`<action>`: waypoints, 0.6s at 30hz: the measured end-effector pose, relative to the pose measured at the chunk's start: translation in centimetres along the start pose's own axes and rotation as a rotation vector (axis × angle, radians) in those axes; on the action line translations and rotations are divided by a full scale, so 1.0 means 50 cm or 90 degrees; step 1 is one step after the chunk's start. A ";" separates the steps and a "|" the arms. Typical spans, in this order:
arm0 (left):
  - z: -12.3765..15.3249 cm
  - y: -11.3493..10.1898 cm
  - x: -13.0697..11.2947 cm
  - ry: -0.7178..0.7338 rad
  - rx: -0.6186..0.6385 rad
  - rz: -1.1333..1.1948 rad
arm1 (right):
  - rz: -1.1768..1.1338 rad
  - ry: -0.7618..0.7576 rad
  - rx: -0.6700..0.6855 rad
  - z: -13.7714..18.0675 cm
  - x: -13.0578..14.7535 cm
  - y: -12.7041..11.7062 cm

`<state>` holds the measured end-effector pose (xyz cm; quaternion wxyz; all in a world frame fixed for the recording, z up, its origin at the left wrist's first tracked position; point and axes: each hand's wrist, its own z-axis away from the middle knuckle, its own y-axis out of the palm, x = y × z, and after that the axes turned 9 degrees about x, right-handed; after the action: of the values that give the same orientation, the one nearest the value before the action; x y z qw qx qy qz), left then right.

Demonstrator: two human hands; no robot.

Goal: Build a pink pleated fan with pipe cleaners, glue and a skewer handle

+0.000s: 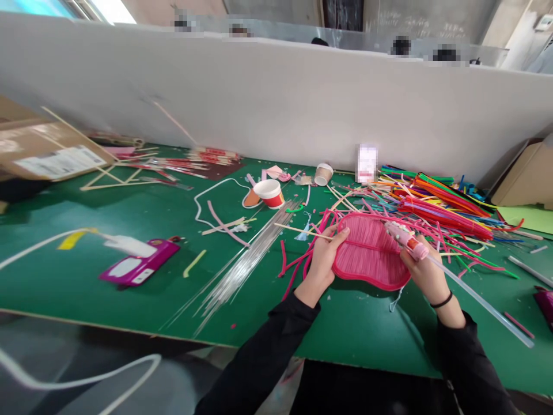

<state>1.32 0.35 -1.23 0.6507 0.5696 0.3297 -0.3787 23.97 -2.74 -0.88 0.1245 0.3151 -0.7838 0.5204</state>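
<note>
A pink panel (367,256) of closely laid strands, edged with a thicker red-pink rim, hangs tilted above the table between both hands. Its left edge is gripped by my left hand (323,253), thumb on top. A thin wooden stick (302,231) sticks out leftward beside that hand; whether I hold it too, I cannot tell. My right hand (425,274) is closed around a pink glue gun (408,239) lying over the panel's right part. From the gun's rear, a long clear glue stick (484,302) slants down to the right. A pale blue tassel (395,301) dangles below the panel.
Colourful pipe cleaners (449,207) heap at the back right. Clear thin rods (246,265) lie left of my hands, near a paper tub (268,193) and a tipped cup (323,174). A purple packet (140,262) with a white plug and cable rests at left. A white partition (259,98) stands behind.
</note>
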 end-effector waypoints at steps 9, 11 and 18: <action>-0.002 -0.001 -0.001 0.003 0.002 0.003 | 0.003 0.017 -0.003 -0.004 0.002 -0.009; -0.002 -0.001 0.000 0.002 0.002 0.003 | 0.002 0.015 -0.003 -0.005 0.003 -0.010; -0.002 -0.002 0.000 -0.004 -0.008 0.003 | 0.002 0.028 0.000 -0.004 0.003 -0.011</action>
<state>1.22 0.44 -1.27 0.6565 0.5649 0.3288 -0.3766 24.15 -2.75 -0.30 0.1407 0.3021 -0.7813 0.5277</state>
